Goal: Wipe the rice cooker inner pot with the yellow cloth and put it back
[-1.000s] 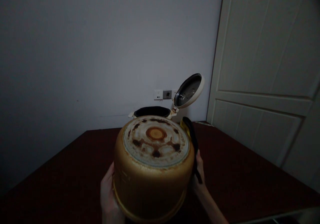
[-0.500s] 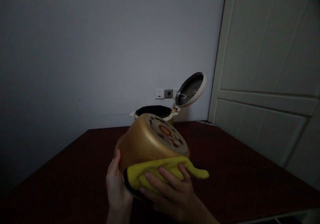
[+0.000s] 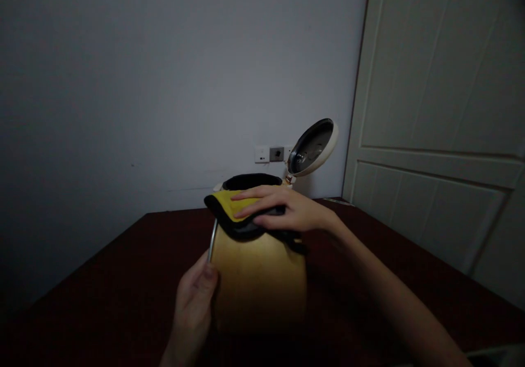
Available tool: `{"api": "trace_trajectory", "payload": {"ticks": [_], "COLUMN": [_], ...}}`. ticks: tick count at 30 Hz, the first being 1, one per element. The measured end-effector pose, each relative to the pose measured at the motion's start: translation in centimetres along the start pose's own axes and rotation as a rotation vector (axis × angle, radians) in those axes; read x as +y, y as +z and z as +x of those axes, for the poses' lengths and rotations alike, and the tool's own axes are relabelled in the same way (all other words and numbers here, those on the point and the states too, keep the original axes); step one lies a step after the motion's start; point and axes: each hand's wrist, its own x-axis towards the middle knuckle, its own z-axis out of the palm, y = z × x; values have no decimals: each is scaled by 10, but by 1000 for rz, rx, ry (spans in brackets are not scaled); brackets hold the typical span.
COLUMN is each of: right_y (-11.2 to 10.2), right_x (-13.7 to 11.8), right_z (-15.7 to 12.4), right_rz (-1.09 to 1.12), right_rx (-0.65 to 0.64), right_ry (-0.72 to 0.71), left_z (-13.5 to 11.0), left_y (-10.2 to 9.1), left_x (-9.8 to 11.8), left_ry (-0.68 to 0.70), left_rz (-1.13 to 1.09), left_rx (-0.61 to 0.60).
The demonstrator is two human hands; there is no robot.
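Observation:
A gold-coloured rice cooker inner pot (image 3: 259, 285) is held on its side above the table, its rim towards the left and its curved wall facing me. My left hand (image 3: 191, 301) grips the rim at the lower left, thumb on the outer wall and the other fingers hidden. My right hand (image 3: 287, 209) presses a yellow cloth (image 3: 227, 203) with a black edge and grey underside onto the top of the pot's wall. Its fingers lie over the cloth. Behind the pot stands the rice cooker (image 3: 252, 181), partly covered, with its lid (image 3: 314, 149) raised.
The dark red table (image 3: 135, 257) runs back to a pale wall (image 3: 164, 82) with sockets (image 3: 276, 154). A white panelled door (image 3: 430, 110) stands along the right side.
The pot has turned so its base no longer shows and its side faces me. My right hand and the cloth have moved from the pot's lower side up to its top.

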Motion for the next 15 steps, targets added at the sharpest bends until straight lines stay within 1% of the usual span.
{"api": "trace_trajectory", "payload": {"ticks": [2, 3, 4, 5, 6, 7, 9, 10, 11, 12, 13, 15], "right_y": [-6, -5, -2, 3, 10, 19, 39, 49, 58, 67, 76, 94], "right_x": [19, 30, 40, 50, 60, 68, 80, 84, 86, 86, 86, 82], "right_z": [-2, -6, -11, -17, -24, -31, -45, -52, -58, -64, -70, -81], "right_rz": [229, 330, 420, 501, 582, 657, 780, 810, 830, 837, 834, 826], "right_rx": [-28, -24, -2, 46, 133, 253, 536, 632, 709, 766, 813, 922], "right_ry": [22, 32, 45, 73, 123, 200, 385, 448, 495, 524, 546, 588], "left_z": [-2, -2, -3, -2, -2, -1, 1, 2, 3, 4, 5, 8], "left_y": [-6, -10, -13, -16, -18, -19, -19, -19, -19, -20, -22, -30], "left_x": [2, 2, 2, 3, 3, 4, 6, 7, 7, 7, 5, 0], "left_ry": [-52, -76, -93, -107, -121, -151, -231, -272, -307, -326, -330, -284], "left_rz": [-47, -70, -94, -118, -145, -176, -250, -293, -339, -383, -420, -462], "left_rx": [45, 75, 117, 173, 236, 294, 410, 450, 463, 444, 393, 215]}}
